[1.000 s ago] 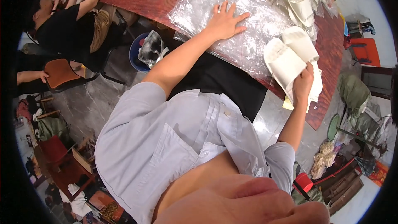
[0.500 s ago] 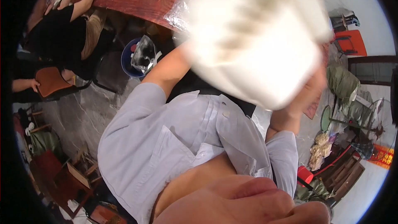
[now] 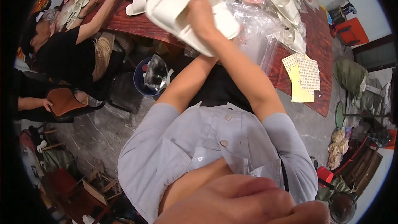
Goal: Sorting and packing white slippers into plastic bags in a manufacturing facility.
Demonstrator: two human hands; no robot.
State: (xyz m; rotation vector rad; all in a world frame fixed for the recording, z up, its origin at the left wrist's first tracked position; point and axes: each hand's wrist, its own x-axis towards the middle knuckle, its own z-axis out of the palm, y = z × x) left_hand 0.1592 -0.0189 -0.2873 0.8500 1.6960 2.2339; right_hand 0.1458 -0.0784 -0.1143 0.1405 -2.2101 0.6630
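My right hand [image 3: 200, 15] is closed on a white slipper [image 3: 169, 11], its fingers at the strap opening, over the near edge of the table. Another white slipper [image 3: 227, 21] shows beside and beneath it, partly covered. My left forearm [image 3: 192, 81] runs up behind the slippers, crossing under my right forearm. The left hand is nearly all hidden there; only a blurred bit of skin shows at the slipper's right edge, so its grip cannot be made out. A clear plastic bag [image 3: 259, 27] lies on the table just right of the slippers.
Several white slippers [image 3: 290, 10] lie along the dark red table [image 3: 319, 33]. Label sheets [image 3: 309, 74] lie at its right corner. A blue bin [image 3: 143, 84] stands below the table. A co-worker [image 3: 62, 43] reaches over the table at left; another person's hand [image 3: 47, 104] rests at a chair [image 3: 64, 100].
The white slippers, blurred and close before, have moved left and away over the table edge. My right arm has swung left across my left forearm. More of the table and the label sheets show.
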